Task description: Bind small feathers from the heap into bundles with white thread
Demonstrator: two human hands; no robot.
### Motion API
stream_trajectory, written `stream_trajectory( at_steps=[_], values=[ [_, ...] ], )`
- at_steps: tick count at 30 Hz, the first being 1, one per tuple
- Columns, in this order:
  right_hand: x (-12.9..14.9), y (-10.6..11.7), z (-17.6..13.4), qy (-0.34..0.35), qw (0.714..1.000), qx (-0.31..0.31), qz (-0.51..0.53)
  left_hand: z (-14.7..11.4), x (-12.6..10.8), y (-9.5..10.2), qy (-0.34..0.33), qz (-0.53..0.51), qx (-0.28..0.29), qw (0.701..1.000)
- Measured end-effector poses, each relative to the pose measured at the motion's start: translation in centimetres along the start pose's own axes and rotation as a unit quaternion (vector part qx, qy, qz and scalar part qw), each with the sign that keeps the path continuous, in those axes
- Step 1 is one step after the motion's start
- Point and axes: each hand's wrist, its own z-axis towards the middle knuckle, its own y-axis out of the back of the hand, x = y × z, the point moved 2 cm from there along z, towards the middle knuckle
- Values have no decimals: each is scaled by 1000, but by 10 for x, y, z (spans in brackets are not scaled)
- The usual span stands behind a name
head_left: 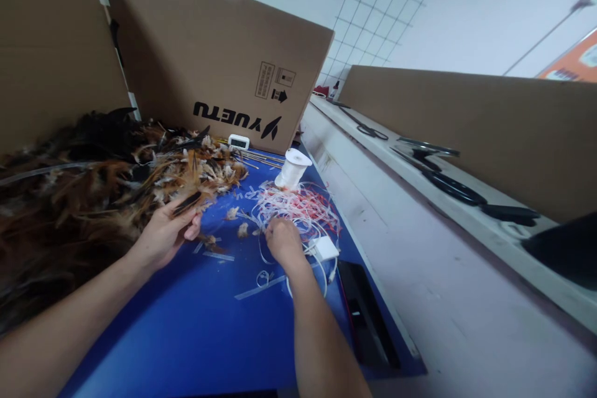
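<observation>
My left hand [168,233] is closed around a small bunch of feathers [190,189], brown with a dark one among them, held upright beside a large heap of feathers [88,199]. At the near edge of a tangle of white and red strings [308,205], my right hand [284,239] has its fingers curled down and pinched together. What lies between those fingertips is hidden. Small loose feathers [242,230] rest on the blue table [186,323] between the two hands. Behind the tangle stands a white spool of cord [293,171].
A white charger [324,249] with its cable lies right of my right hand, near a black phone-like slab [366,314]. Thin sticks [265,157] and a small white digital display [239,142] sit before the cardboard panel [209,43]. Scissors [372,131] lie on the right ledge.
</observation>
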Motion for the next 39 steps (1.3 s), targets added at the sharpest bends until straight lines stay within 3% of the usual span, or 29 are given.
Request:
stream_trajectory(
  at_steps=[7,15,19,21,25,29,39],
  values=[
    [-21,8,8,-27,990,-28,137,-3,-3,-4,12,13,-4,1000],
    [-45,23,13,-86,943,-119,299,-4,-1,-4,19,17,-12,1000],
    [-53,34,11,-100,945,-210,231,-3,-1,-4,18,25,-19,999],
    [-55,36,10,-103,953,-222,179,-3,-1,-4,24,28,-27,999],
    [-57,37,10,-104,970,-199,93,-3,-1,-4,28,23,-30,999],
    [-53,29,10,-65,989,-129,6,-3,-2,-4,18,27,-25,999],
    [-46,11,13,-27,997,-71,-14,-5,-4,-8,13,20,-27,999]
  ],
)
